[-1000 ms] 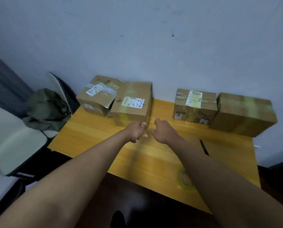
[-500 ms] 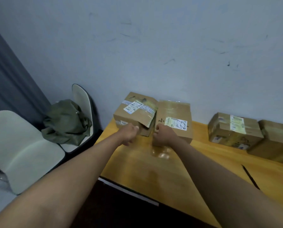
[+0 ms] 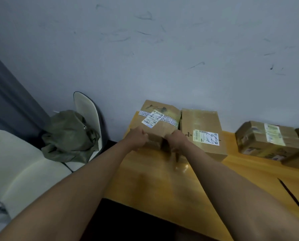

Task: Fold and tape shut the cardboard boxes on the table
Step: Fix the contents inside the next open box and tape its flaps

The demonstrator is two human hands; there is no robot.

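Nearest me, bare yellow wooden table [image 3: 154, 185] runs to its front edge at lower centre. I've got both hands at the leftmost cardboard box [image 3: 158, 126], centre frame: left hand [image 3: 139, 139] curled round its near corner, right hand [image 3: 177, 140] gripping its near edge. A second taped box [image 3: 203, 134] touches it on the right; a third box [image 3: 267, 140] sits well apart, far right, against the scuffed wall [image 3: 145, 58].
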